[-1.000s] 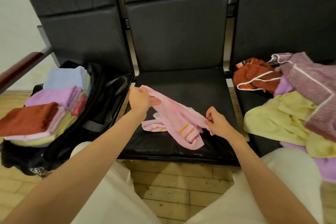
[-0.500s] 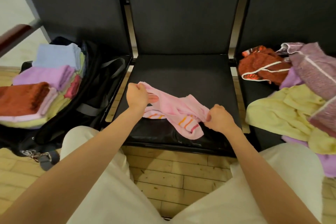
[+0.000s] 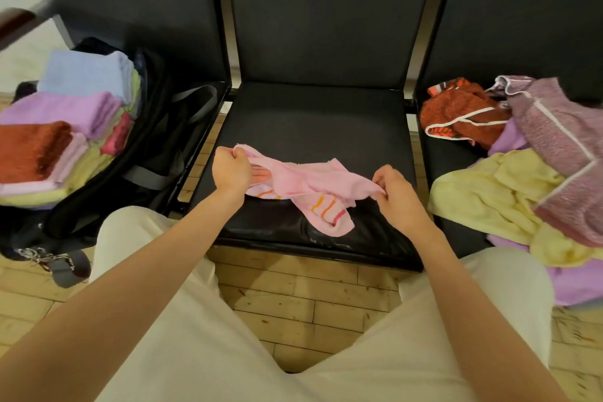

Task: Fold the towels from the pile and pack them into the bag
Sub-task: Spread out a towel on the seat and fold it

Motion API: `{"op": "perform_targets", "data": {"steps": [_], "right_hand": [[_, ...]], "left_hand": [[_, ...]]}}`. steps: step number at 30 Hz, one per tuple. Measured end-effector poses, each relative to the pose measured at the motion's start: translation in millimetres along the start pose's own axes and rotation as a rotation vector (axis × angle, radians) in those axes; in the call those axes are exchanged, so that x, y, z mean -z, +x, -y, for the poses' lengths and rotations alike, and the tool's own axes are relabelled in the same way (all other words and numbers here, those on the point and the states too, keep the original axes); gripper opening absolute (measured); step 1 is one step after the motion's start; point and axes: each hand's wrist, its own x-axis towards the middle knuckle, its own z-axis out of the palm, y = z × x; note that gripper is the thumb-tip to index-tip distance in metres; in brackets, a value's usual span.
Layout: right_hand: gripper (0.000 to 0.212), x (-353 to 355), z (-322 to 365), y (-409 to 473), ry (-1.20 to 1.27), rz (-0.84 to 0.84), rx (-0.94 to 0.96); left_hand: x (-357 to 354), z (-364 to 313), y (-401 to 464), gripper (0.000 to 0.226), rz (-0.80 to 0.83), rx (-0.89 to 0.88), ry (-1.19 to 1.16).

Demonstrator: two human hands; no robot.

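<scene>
A pink towel (image 3: 303, 183) with orange and red stripes hangs crumpled over the middle black seat (image 3: 313, 121). My left hand (image 3: 230, 170) grips its left corner, and my right hand (image 3: 393, 189) pinches its right edge. The towel is stretched between both hands, its striped end drooping onto the seat. On the left seat stands an open black bag (image 3: 156, 153) holding several folded towels (image 3: 62, 127) in blue, purple, rust, pink and yellow. The unfolded pile (image 3: 522, 173) lies on the right seat: rust, mauve, yellow and lilac towels.
Three black padded chairs stand in a row with tall backs. A bag strap with metal clips (image 3: 52, 263) hangs off the left seat's front. Wooden parquet floor (image 3: 303, 297) lies below. My light trousers (image 3: 228, 352) fill the lower view.
My hands have moved apart, pulling the pink towel wider between them. The view has tilted down and closer to the seat.
</scene>
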Motion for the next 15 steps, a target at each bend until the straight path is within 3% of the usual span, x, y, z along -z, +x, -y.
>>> {"op": "perform_targets", "data": {"steps": [4,6,10,15], "right_hand": [[0.011,-4.4,10.3,-5.3,-0.145,0.143,0.141],[0.009,-11.0,10.0,-7.9,-0.191,0.25,0.12],[0.012,-18.2,9.3,-11.1,-0.079,0.399,0.056],[0.019,-22.1,20.4,-13.8,0.069,0.419,0.02]], "left_hand": [[1.2,0.3,0.5,0.016,0.013,0.009,-0.008],[2.5,2.7,2.2,0.02,0.017,-0.004,0.009],[6.8,6.1,4.5,0.02,0.02,-0.008,0.025],[16.0,5.0,0.1,0.015,0.051,0.0,0.009]]}}
